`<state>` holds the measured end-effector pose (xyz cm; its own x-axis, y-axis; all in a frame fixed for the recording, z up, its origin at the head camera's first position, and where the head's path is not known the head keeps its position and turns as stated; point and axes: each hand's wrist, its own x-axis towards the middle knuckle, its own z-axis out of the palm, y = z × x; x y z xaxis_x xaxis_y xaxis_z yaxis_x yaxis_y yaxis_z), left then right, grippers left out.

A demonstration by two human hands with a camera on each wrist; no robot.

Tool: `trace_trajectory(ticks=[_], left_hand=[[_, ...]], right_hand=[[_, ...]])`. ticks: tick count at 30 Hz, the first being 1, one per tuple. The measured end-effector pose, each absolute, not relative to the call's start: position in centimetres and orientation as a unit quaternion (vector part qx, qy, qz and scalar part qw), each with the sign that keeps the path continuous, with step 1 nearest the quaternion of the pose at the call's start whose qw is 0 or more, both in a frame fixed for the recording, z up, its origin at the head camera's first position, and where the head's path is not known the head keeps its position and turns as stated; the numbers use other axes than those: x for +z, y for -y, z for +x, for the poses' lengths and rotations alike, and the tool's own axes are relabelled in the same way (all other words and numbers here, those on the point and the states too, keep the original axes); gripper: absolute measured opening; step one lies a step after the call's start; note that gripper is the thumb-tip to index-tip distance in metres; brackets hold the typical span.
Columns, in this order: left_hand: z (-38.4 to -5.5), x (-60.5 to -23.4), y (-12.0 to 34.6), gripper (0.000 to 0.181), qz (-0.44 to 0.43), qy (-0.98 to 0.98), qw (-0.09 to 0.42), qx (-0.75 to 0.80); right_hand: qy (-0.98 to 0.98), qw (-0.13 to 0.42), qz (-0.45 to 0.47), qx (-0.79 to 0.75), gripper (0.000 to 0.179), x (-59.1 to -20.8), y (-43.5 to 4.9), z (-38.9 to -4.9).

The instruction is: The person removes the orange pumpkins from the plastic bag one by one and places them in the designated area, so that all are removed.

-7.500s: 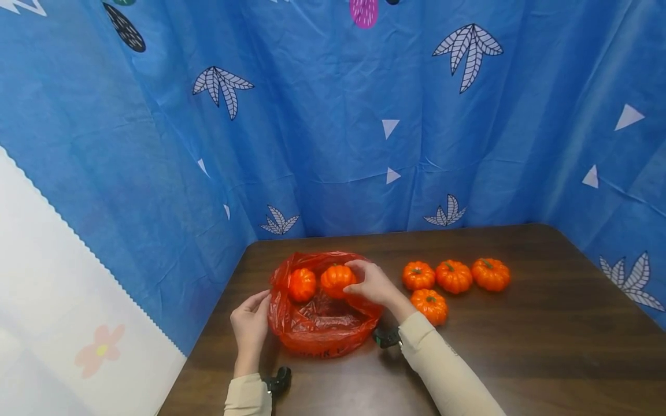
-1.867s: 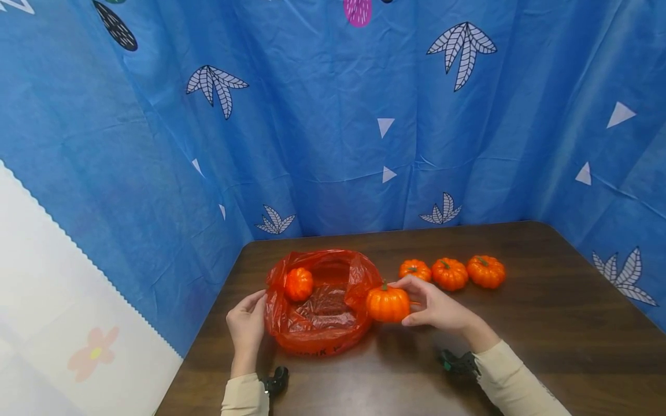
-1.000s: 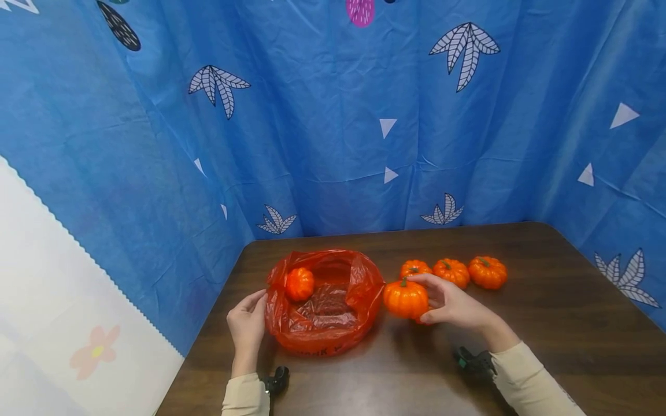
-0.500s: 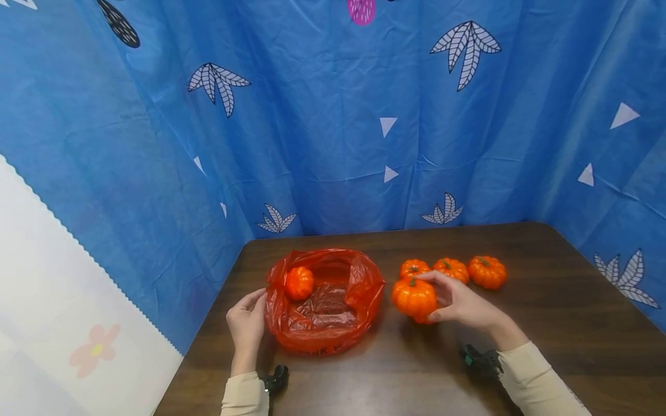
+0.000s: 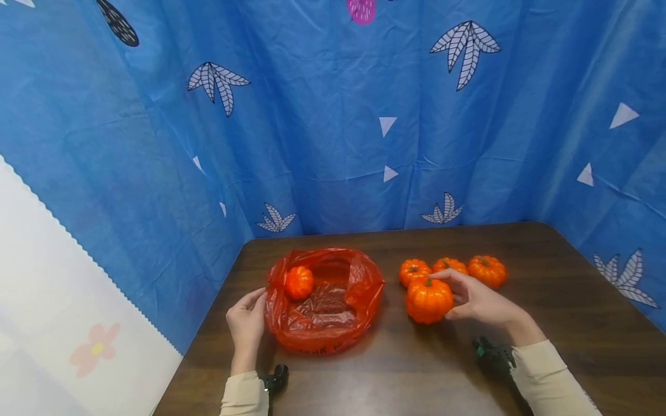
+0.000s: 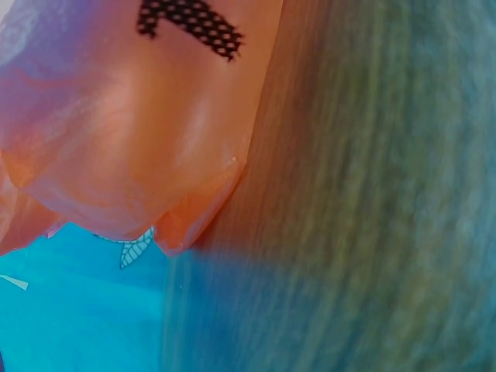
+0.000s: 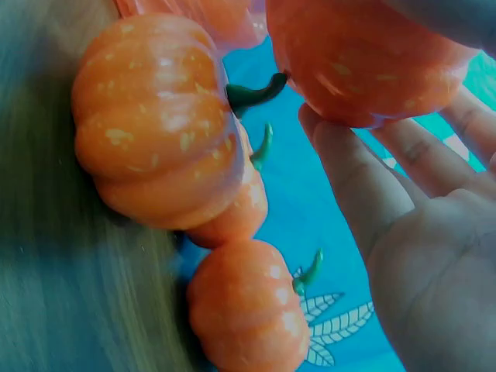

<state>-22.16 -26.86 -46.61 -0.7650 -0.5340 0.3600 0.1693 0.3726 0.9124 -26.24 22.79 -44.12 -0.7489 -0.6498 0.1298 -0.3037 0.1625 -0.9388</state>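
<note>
In the head view my left hand (image 5: 246,320) pinches the left rim of a red plastic bag (image 5: 317,341), which stands with its mouth spread. One small orange pumpkin (image 5: 299,282) lies inside at the left. To the right of the bag, my right hand (image 5: 481,300) grips another pumpkin (image 5: 428,296) by its right side, stem up. The right wrist view has this gripped pumpkin (image 7: 364,66) at the top, above a nearer pumpkin (image 7: 159,120) on the table. That one is hidden behind the gripped pumpkin in the head view.
Behind the right hand sit three more pumpkins in a row: a left one (image 5: 414,270), a middle one (image 5: 449,265) partly covered, and a right one (image 5: 487,271). Blue patterned curtain (image 5: 333,144) hangs behind the brown table (image 5: 364,387). A black device (image 5: 277,378) sits at the left wrist.
At first two pumpkins were in the bag, the right hand on one. That pumpkin came out over the right rim and has moved rightward with the hand. My left hand stays at the rim.
</note>
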Motion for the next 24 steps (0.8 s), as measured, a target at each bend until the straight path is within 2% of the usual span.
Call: trace_trajectory(ticks=[14, 24], left_hand=[[-22.2, -46.7, 26.9, 0.015, 0.116, 0.764, 0.328, -0.544], [-22.2, -46.7, 26.9, 0.015, 0.111, 0.764, 0.337, -0.539]], right_hand=[[-0.747, 0.143, -0.314, -0.569, 0.069, -43.9, -25.0, -26.3], [-0.754, 0.111, -0.307, -0.571, 0.067, -44.4, -26.5, -26.5]])
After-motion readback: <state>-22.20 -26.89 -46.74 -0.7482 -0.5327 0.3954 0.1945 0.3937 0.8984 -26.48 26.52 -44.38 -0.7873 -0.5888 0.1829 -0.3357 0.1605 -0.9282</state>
